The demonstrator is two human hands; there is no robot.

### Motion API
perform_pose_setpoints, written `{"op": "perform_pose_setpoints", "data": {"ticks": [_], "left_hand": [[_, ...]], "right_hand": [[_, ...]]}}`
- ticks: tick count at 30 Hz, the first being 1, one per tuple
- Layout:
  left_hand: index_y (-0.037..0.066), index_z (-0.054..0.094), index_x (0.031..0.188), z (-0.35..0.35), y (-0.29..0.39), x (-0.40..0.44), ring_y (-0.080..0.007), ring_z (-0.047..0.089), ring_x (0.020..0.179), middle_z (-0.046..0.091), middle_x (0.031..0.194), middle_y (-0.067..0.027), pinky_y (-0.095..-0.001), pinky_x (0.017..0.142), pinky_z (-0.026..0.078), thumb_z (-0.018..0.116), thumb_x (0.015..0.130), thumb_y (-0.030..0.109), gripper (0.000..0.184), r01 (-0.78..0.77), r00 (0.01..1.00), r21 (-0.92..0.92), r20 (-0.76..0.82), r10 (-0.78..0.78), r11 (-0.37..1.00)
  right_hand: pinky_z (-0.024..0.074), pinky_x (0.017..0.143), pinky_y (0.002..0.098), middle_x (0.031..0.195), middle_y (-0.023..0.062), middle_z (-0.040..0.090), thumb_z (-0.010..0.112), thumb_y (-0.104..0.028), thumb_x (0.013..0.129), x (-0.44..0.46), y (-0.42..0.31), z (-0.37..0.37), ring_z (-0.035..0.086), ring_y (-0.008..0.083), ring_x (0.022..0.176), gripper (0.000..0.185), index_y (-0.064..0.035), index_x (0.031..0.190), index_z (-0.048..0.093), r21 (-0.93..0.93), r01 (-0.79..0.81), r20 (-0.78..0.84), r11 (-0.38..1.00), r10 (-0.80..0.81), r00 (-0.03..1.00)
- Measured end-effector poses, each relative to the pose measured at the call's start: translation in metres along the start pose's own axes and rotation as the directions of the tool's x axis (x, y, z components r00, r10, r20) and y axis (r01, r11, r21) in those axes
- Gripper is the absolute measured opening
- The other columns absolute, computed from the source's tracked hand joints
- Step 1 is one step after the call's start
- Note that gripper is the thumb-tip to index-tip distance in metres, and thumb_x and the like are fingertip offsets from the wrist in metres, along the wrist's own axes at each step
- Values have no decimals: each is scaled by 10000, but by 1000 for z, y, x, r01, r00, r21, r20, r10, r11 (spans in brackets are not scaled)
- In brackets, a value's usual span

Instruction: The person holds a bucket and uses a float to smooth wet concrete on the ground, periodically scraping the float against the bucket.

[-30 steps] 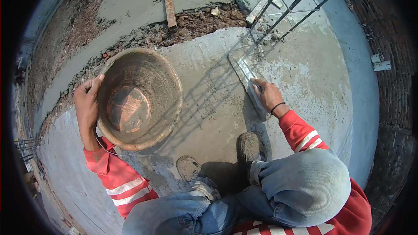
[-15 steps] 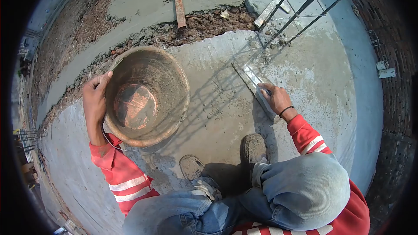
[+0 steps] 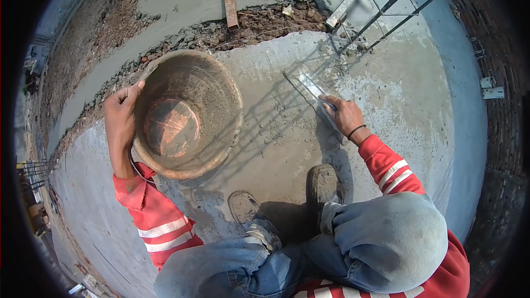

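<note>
My left hand (image 3: 121, 111) grips the rim of a mud-caked bucket (image 3: 218, 105), tilted so that its inside faces me. Wet residue coats its walls, and an orange patch shows at the bottom. A thin wire handle hangs by my left wrist. In my right hand (image 3: 343, 115) is the handle of a long flat metal trowel (image 3: 309, 85), my fingers closed round it. The trowel's blade lies against the wet grey concrete (image 3: 270, 127), which has small lumps on its surface between bucket and trowel.
Upright steel rebar (image 3: 386, 8) rises from the slab at the upper right, beside a pale block (image 3: 342, 9). Broken soil (image 3: 270, 25) runs along the slab's far edge, with a rusty metal bar (image 3: 228, 0) reaching over it. My shoes (image 3: 323, 185) stand on the concrete.
My right hand and the trowel have shifted slightly left and toward the far side over the concrete. The bucket stays in my left hand, its position nearly the same.
</note>
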State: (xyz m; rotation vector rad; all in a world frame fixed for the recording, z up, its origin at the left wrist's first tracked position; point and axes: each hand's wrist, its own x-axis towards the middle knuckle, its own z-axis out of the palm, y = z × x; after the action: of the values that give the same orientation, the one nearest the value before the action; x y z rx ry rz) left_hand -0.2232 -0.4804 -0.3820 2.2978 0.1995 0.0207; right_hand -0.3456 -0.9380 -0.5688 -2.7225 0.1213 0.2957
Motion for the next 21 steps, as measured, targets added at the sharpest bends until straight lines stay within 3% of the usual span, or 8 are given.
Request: {"op": "perform_pose_setpoints", "data": {"ticks": [5,7,10,12,14,17,19,21], "left_hand": [[31,562,658,7,14,6,-51,358,603,447,634,69,-244,546,310,684,932,335,426,-42,997,67,67,37,997],[33,557,656,4,16,3,-52,358,603,447,634,69,-245,544,306,684,931,335,428,-47,996,87,82,39,995],[42,535,640,2,8,0,-54,346,600,434,631,73,-253,537,295,689,929,328,435,-10,999,17,36,9,1000],[84,557,653,-6,-15,8,-27,354,578,454,639,96,-229,517,274,686,933,363,416,-81,996,8,29,81,997],[85,562,656,-8,-17,9,-26,361,574,461,638,96,-228,514,276,683,935,366,414,-41,999,-7,32,42,999],[86,572,665,-11,-19,15,-23,372,565,476,637,94,-226,507,279,679,938,369,408,9,999,-12,38,-9,1000],[85,577,670,-14,-18,15,-22,377,560,484,637,93,-224,504,281,677,940,369,404,33,999,3,39,-33,999],[82,582,677,-16,-17,9,-21,376,553,494,637,93,-222,498,285,667,949,357,397,38,998,-15,41,-37,999]], "right_hand": [[537,676,495,761,224,667,581,-276,948,-13,-24,25,659,408,716,316,-230,1253,649,126,97,-110,987,-84,990],[542,693,522,782,225,680,575,-295,941,-39,-20,17,674,407,735,318,-263,1249,646,16,85,112,996,-86,990],[554,659,479,766,198,688,579,-364,942,-32,-1,6,676,398,716,325,-293,1253,643,-42,70,102,997,-65,993],[554,664,479,764,201,688,577,-371,943,-7,0,-1,677,402,731,323,-292,1248,646,-54,30,117,998,-23,993],[546,706,500,790,222,685,573,-362,950,25,-2,7,672,420,792,340,-263,1270,628,55,14,-48,998,-12,999],[527,746,519,836,244,683,571,-352,955,45,-20,28,659,449,844,376,-219,1307,575,173,24,-84,985,-9,996],[514,755,507,889,255,682,560,-338,967,23,-32,21,653,466,866,382,-166,1306,527,283,65,-32,957,-58,998],[501,757,497,915,264,679,548,-301,979,-8,-32,16,646,476,884,336,-131,1268,516,592,-53,184,805,-71,980]]}}
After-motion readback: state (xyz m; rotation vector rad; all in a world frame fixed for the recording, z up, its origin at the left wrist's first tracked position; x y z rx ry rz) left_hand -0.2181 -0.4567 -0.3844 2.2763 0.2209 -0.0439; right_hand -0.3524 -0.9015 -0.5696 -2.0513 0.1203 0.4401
